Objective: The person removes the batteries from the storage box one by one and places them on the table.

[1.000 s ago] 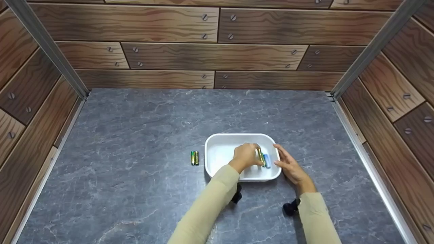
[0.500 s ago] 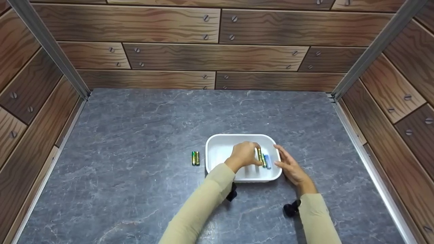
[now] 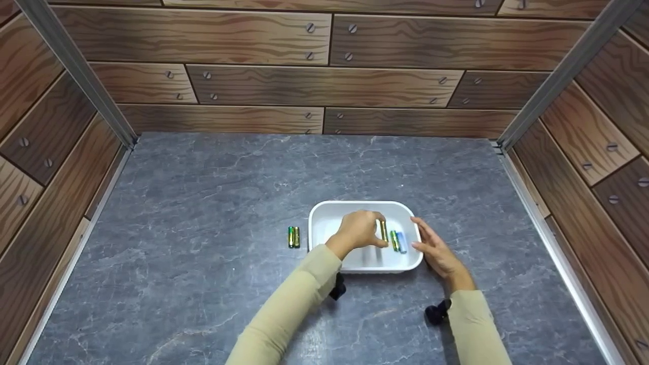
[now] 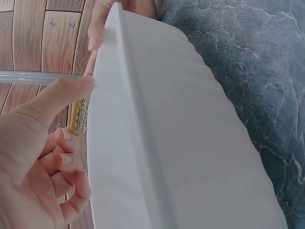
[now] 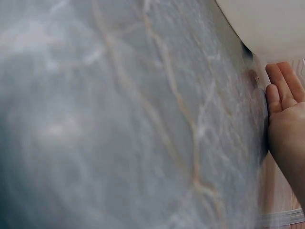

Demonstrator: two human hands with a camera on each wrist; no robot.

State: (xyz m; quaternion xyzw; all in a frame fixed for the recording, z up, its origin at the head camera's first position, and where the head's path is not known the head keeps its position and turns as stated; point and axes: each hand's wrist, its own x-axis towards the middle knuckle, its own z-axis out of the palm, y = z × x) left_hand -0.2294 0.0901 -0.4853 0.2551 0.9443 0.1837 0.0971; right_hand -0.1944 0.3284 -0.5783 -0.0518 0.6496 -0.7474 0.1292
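From where I stood, a person in beige sleeves [image 3: 284, 309] was leaning over a white tray [image 3: 360, 204] that sat on a grey, marble-veined desk [image 3: 203, 203]. The left forearm came in from about 7 o'clock, and the left grip [image 3: 357, 230] was over the inside of the tray, thumb and fingers pinching a gold battery [image 3: 384, 232]. That battery lay between 2 and 3 o'clock of the tray's middle, pointing nearly toward 12; whether it touched the tray's floor, I couldn't tell. Small print showed along its casing.

Just beside it, toward 3 o'clock, a green-and-gold battery [image 3: 394, 241] lay in the tray, and right next to that, farther toward 3, was a blue battery [image 3: 402, 243]. Both leaned a little toward 11.

The right grip [image 3: 441, 253] was at the tray's 3 o'clock side, its fingers loose and parted from the thumb, tips touching the rim. Its forearm reached up from 5 o'clock.

Out on the desk, near the tray at its 9 o'clock, a pair of batteries [image 3: 296, 237] lay side by side, one partly green, the other gold. A black device [image 3: 437, 312] sat at each wrist. Beyond, toward 12, rose a wood-plank-patterned wall [image 3: 253, 40], with metal posts [image 3: 83, 76] at 10 and 2.
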